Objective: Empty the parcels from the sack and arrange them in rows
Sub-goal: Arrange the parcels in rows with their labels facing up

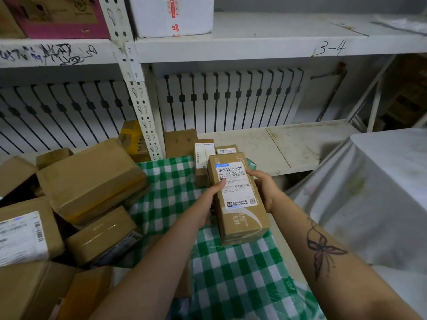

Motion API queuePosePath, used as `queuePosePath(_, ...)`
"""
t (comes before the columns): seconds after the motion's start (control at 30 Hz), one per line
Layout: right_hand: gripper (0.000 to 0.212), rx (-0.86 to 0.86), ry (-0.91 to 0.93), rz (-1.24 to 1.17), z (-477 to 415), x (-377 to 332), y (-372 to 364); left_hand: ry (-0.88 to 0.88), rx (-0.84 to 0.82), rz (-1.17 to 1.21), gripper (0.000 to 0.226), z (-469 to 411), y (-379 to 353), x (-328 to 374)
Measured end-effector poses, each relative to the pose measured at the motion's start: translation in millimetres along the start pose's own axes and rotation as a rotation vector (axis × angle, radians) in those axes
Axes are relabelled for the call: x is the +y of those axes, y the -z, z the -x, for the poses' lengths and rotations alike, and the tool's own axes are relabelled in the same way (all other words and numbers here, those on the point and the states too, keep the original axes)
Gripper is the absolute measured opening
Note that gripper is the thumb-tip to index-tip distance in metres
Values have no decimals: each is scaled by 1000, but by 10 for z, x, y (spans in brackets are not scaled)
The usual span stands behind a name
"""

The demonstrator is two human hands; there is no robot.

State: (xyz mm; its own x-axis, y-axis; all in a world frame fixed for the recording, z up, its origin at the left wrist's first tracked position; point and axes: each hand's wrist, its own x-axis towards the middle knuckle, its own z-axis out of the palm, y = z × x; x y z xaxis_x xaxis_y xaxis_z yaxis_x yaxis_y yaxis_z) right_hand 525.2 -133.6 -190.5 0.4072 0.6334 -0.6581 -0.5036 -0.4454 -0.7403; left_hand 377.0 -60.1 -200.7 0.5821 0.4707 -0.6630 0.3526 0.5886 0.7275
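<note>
A long brown parcel point(240, 218) with a white shipping label is held over the green-and-white checked sack point(233, 269). My left hand point(209, 200) grips its left side with the thumb on the label. My right hand point(265, 189) grips its right side, fingers curled round the edge. Behind it, on the low shelf point(298, 146), stand three small brown parcels point(203, 155) in a row. A heap of brown cardboard parcels point(90, 179) lies to the left of the sack.
White metal shelving with an upright post point(143, 116) stands in front; an upper shelf marked "3-4" point(330, 47) carries a white box point(171, 15). A white cloth-covered surface point(379, 192) is at the right. A radiator lines the back wall.
</note>
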Motion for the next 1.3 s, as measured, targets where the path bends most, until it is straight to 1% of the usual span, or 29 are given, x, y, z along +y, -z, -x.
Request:
queuePosePath(0.1,38,40,-37,15,-44,77,88,55,-2,-71,51,-44,-52,-68)
queuePosePath(0.2,41,115,-51,93,-124,155,168,97,35,-128,75,-137,-111,-117)
queuePosePath(0.23,39,139,-56,125,-141,166,183,103,55,-136,76,-193,-123,-136)
queuePosePath(0.33,29,197,-73,171,-209,159,206,82,130,-157,50,-290,-202,-140)
queuePosePath(0.4,28,221,-53,171,-288,148,241,88,153,-166,42,-375,-279,-139)
queuePosePath(0.5,24,216,-15,105,-348,146,294,112,162,-167,38,-485,-378,-155)
queuePosePath(0.57,20,191,-36,99,-380,154,324,136,175,-155,31,-563,-425,-172)
queuePosePath(0.63,22,168,-46,99,-418,167,347,140,187,-139,29,-620,-455,-188)
queuePosePath(0.77,28,184,-80,150,-492,186,377,141,219,-137,32,-661,-491,-179)
queuePosePath(0.87,24,191,-72,179,-536,188,350,146,243,-142,36,-669,-495,-147)
queuePosePath(0.93,22,213,-40,226,-632,216,379,152,246,-149,36,-678,-490,-146)
queuePosePath(1.0,24,245,-4,238,-673,221,378,156,249,-161,36,-669,-480,-144)
queuePosePath(1.1,25,383,99,301,-578,148,294,130,269,-202,37,-618,-446,-133)
queuePosePath(1.2,30,513,200,352,-486,71,196,37,358,-260,18,-566,-367,-79)
queuePosePath(1.3,27,548,392,345,-462,20,7,-102,459,-274,20,-521,-214,8)
